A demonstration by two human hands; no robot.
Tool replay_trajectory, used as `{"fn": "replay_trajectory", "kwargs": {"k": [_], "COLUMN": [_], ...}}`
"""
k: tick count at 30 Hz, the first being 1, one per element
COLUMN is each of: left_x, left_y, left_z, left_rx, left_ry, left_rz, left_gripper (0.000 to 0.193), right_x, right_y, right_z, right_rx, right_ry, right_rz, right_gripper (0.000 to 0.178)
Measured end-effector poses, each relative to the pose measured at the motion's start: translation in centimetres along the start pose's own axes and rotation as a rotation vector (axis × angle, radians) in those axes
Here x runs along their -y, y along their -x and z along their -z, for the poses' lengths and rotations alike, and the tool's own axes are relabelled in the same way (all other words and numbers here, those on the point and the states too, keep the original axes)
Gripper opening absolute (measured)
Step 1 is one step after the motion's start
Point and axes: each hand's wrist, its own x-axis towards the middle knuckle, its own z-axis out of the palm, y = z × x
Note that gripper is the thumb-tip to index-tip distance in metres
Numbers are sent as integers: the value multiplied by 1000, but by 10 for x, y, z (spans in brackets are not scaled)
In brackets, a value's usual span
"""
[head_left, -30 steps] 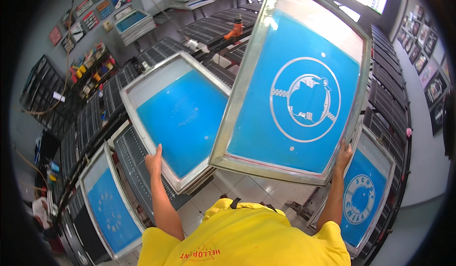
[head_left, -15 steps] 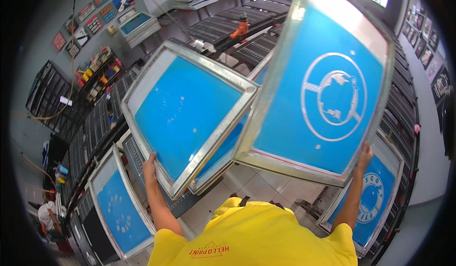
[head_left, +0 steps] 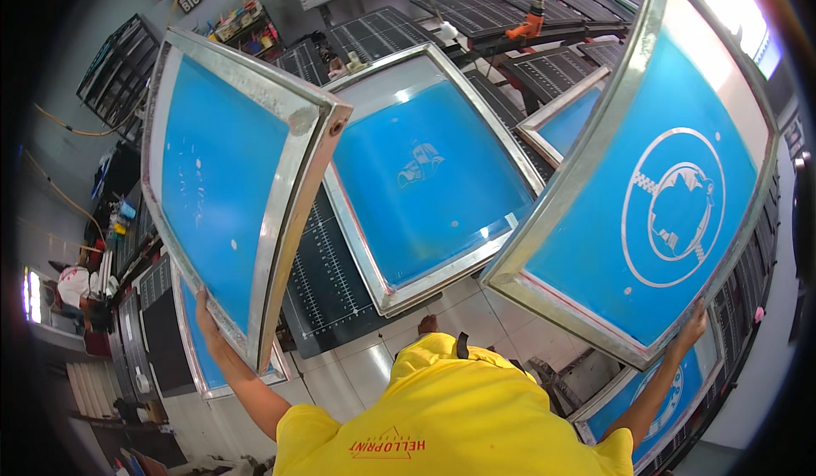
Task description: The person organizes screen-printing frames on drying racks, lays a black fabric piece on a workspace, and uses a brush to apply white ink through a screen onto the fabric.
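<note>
My left hand (head_left: 206,314) is closed on the lower edge of a screen printing frame (head_left: 225,127), raised and tilted steeply so its thick side faces me. In my right hand (head_left: 690,330), gripped by the near lower edge, is a second screen printing frame (head_left: 578,229); its blue mesh bears a round ring design with a pale band at the top. Between the two, a third screen (head_left: 476,136) with a small pale figure rests over a black pallet (head_left: 319,276). My fingers are partly hidden behind the frames.
Another blue screen (head_left: 565,123) lies behind the raised right frame, one (head_left: 200,361) at lower left and one (head_left: 608,404) at lower right. Black pallets (head_left: 476,8) line the back, with an orange heat gun or drill (head_left: 529,21). A person (head_left: 75,287) is at far left.
My left hand has swung its frame left and tipped it up on edge, uncovering the middle screen. The right frame has shifted right and slightly down. My view has turned left.
</note>
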Motion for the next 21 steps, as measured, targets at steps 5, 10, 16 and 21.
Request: {"fn": "replay_trajectory", "kwargs": {"k": [5, 10, 16, 21], "left_x": [-12, -1, 21, 29], "left_y": [37, 40, 27, 17], "left_z": [11, 47, 71, 55], "left_rx": [-68, -124, -92, -90], "left_ry": [-28, 23, 91, 61], "left_rz": [-51, -26, 35, 59], "left_gripper": [63, 61, 50, 46], "right_x": [-7, -6, 25, 17], "right_y": [-12, -7, 29, 40], "right_z": [-68, -136, -201, -224], "right_rx": [138, 325, 455, 500], "right_ry": [95, 286, 328, 269], "right_rz": [133, 175, 278, 320], "right_gripper": [45, 45, 42, 39]}}
